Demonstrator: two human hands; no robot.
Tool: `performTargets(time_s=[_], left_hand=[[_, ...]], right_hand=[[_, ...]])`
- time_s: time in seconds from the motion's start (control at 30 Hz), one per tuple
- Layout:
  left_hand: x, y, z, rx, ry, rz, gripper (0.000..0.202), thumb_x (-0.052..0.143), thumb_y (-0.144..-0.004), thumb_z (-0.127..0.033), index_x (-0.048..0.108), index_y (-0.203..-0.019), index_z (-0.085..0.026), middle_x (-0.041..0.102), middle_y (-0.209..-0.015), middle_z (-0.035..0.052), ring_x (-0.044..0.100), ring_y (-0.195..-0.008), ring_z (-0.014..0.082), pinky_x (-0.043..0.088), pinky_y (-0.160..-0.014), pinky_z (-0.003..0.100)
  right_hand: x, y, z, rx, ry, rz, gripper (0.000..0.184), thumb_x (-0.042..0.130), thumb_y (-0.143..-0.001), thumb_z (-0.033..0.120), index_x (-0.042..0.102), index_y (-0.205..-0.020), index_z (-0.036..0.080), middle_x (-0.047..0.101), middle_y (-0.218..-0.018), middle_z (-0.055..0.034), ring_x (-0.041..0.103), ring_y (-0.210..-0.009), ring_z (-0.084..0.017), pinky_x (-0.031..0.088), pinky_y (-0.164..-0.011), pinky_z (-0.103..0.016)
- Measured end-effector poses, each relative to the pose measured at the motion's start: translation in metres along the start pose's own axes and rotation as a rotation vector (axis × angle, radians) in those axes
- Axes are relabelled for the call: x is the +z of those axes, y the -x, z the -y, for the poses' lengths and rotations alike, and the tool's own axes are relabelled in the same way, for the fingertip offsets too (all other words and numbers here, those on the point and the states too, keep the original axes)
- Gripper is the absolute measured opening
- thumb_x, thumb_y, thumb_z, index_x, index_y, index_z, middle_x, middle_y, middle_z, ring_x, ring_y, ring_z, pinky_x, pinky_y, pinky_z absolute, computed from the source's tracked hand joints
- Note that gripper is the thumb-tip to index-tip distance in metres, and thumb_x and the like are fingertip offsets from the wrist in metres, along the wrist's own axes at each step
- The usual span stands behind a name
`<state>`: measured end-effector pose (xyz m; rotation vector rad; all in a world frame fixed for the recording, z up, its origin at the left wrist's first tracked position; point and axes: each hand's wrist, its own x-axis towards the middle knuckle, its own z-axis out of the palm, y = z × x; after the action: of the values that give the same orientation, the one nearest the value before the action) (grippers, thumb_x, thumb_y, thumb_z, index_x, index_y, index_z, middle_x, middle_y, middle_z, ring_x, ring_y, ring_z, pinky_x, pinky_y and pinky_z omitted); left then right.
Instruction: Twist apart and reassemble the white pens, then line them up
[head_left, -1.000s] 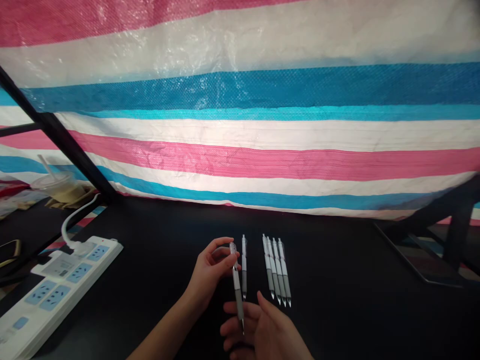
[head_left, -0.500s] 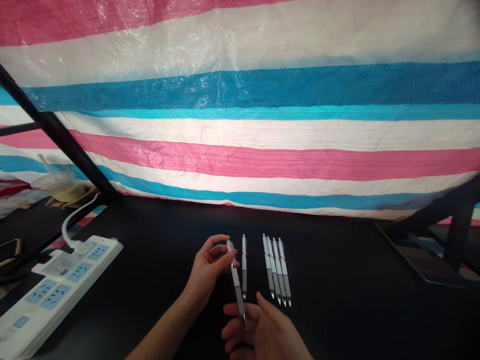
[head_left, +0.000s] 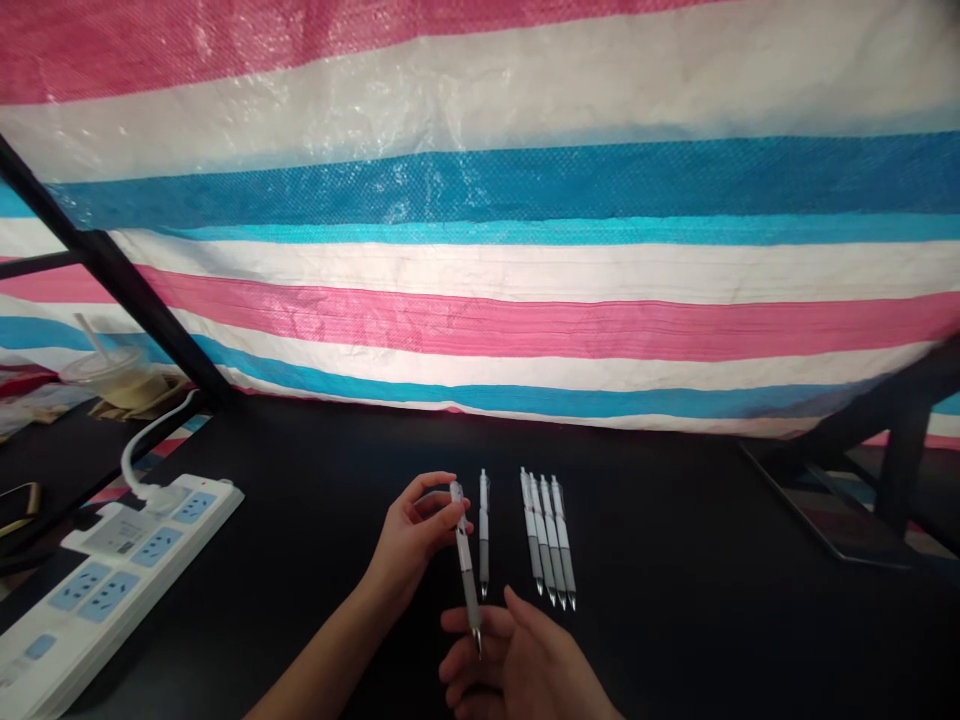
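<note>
My left hand pinches a white and grey click pen near its upper end, with the index finger on the top button. The pen slants, its metal tip pointing down toward me. Just behind that tip is my right hand, fingers apart and curved, holding nothing. A single matching pen lies on the black table, right of the held one. Farther right, several more of these pens lie side by side, tips toward me.
At the left stands a white power strip with a plugged-in cord. Beyond it are a plastic cup with a straw and a phone. A dark flat panel lies at right. Striped sheeting hangs behind the table.
The view has shifted slightly. The left hand keeps the same hold on the pen, which stands a little more upright. The right hand stays open near the tip.
</note>
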<state>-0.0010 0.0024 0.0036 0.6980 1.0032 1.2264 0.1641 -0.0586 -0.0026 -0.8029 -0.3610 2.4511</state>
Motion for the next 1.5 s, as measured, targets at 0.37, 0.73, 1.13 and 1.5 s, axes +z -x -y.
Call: performTargets(time_s=[0.37, 0.73, 1.13, 1.5], left_hand=[[0.000, -0.008, -0.005, 0.027, -0.018, -0.009, 0.047, 0.084, -0.070, -0.027, 0.061, -0.110, -0.019, 0.070, -0.083, 0.0024, 0.069, -0.067, 0.0154, 0.055, -0.064, 0.025], [0.006, -0.049, -0.010, 0.175, -0.595, 0.038, 0.037, 0.079, -0.063, -0.022, 0.069, -0.098, -0.017, 0.068, -0.080, 0.0016, 0.065, -0.052, 0.0134, 0.052, -0.052, 0.025], [-0.011, 0.006, 0.005, 0.037, -0.582, 0.139, 0.038, 0.073, -0.072, -0.025, 0.063, -0.108, -0.018, 0.063, -0.097, 0.0046, 0.071, -0.063, 0.0173, 0.058, -0.059, 0.031], [-0.015, 0.016, 0.002, 0.184, -0.397, -0.027, 0.025, 0.072, -0.076, -0.031, 0.067, -0.096, -0.018, 0.069, -0.085, 0.0048, 0.066, -0.065, 0.0183, 0.055, -0.059, 0.030]], right_hand=[[-0.009, -0.003, -0.011, -0.078, 0.160, 0.088, 0.044, 0.062, -0.058, 0.015, 0.075, -0.099, 0.007, 0.075, -0.079, -0.0114, 0.066, -0.070, -0.019, 0.043, -0.072, -0.033], [0.002, 0.008, -0.009, -0.052, 0.508, 0.108, 0.036, 0.062, -0.061, 0.016, 0.077, -0.093, 0.012, 0.073, -0.080, -0.0053, 0.060, -0.066, -0.012, 0.041, -0.064, -0.024], [-0.004, 0.041, 0.040, -0.852, 2.119, -0.245, 0.048, 0.045, -0.083, 0.006, 0.060, -0.129, 0.008, 0.065, -0.127, -0.0191, 0.058, -0.115, -0.035, 0.042, -0.099, -0.051], [-0.038, 0.016, 0.021, -0.884, 2.543, -0.387, 0.053, 0.070, -0.074, 0.025, 0.062, -0.125, 0.009, 0.067, -0.125, -0.0188, 0.059, -0.110, -0.042, 0.040, -0.094, -0.055]])
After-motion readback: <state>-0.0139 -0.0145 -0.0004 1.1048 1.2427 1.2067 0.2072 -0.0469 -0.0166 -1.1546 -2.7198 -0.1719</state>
